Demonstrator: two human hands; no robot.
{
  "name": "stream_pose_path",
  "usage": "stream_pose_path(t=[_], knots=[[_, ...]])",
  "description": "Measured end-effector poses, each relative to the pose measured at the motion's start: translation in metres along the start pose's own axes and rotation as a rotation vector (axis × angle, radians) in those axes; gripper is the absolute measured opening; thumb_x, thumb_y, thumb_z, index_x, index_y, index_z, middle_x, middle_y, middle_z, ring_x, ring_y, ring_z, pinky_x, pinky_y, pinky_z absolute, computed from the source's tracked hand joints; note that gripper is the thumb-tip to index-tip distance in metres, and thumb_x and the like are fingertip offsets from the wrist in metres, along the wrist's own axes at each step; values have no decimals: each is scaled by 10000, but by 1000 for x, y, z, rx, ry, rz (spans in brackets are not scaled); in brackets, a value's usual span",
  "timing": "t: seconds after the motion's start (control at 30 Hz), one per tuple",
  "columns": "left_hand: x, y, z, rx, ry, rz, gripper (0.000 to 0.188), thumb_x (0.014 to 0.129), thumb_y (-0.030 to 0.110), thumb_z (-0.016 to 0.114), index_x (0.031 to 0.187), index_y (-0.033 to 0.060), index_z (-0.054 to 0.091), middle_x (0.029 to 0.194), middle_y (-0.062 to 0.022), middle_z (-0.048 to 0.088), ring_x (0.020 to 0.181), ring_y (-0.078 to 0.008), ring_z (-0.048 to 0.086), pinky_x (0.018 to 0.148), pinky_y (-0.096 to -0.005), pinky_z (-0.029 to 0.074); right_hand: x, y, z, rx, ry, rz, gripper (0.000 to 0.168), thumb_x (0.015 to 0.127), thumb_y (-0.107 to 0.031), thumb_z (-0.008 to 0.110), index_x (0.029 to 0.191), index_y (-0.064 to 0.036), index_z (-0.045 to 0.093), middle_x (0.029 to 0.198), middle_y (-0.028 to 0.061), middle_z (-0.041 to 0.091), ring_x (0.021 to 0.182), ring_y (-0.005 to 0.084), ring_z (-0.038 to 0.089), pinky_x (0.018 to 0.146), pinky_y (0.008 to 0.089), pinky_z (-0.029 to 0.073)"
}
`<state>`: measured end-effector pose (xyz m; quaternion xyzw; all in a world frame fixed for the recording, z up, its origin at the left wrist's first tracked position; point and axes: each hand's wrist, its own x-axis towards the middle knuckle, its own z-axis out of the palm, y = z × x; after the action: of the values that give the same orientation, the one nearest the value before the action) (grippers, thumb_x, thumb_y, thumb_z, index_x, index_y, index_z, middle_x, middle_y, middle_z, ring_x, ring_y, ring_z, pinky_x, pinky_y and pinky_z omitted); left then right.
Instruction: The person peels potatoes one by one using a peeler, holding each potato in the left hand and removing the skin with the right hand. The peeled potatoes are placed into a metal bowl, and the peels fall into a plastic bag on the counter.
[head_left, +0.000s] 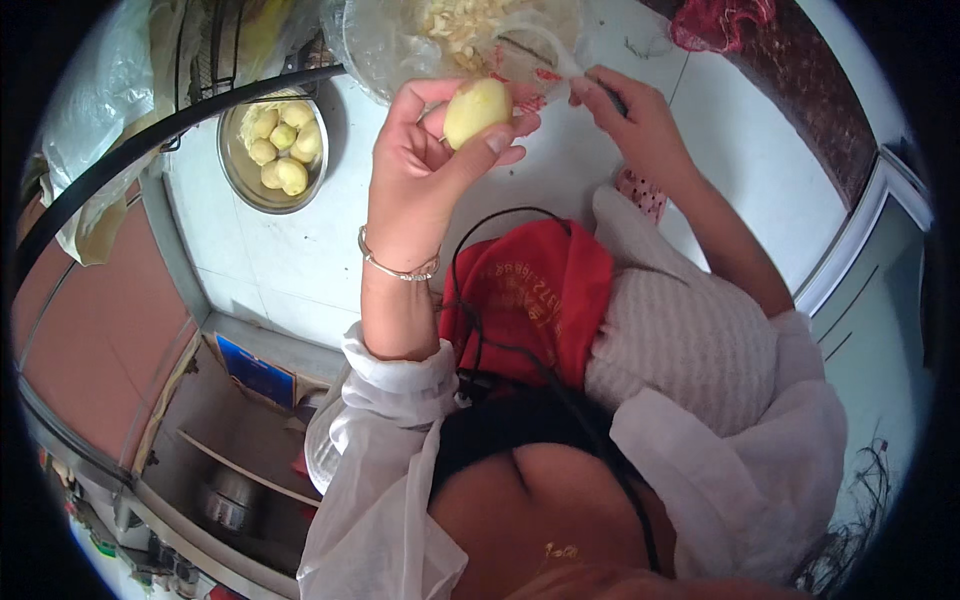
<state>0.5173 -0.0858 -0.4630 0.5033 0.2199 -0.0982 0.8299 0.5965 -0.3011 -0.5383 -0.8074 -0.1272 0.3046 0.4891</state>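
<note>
My left hand is raised over the floor and holds a peeled potato between thumb and fingers. A brownish patch shows at the potato's top edge. To the right, my right hand grips the dark handle of a hand tool. Its pale head is blurred by motion, so I cannot tell whether it is a peeler or a knife. Beyond both hands, a clear plastic bag with red print holds pale peelings. The tool's head is over this bag, apart from the potato.
At left, a steel bowl with several peeled potatoes and shreds stands on the tiled floor. A black wire rack is behind it. An open cabinet lies lower left. Red cloth covers my lap; a black cable crosses it.
</note>
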Motion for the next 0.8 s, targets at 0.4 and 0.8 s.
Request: stream_pose_path(t=[0.4, 0.8], knots=[[12, -26, -12, 202, 156, 159, 486, 865, -60, 696, 1272, -7, 436, 1192, -123, 583, 1063, -216, 647, 892, -305, 572, -5, -36, 5, -66, -47, -249, 269, 945, -337, 652, 990, -71, 657, 733, 105, 633, 623, 284, 635, 576, 347, 483], [11, -20, -17, 204, 155, 331, 454, 813, -106, 728, 1182, -7, 483, 1169, -113, 569, 1041, -202, 651, 892, -296, 563, 9, -5, -3, -16, -15, -51, 347, 995, -360, 557, 960, -30, 661, 688, 28, 556, 604, 136, 492, 580, 271, 408]])
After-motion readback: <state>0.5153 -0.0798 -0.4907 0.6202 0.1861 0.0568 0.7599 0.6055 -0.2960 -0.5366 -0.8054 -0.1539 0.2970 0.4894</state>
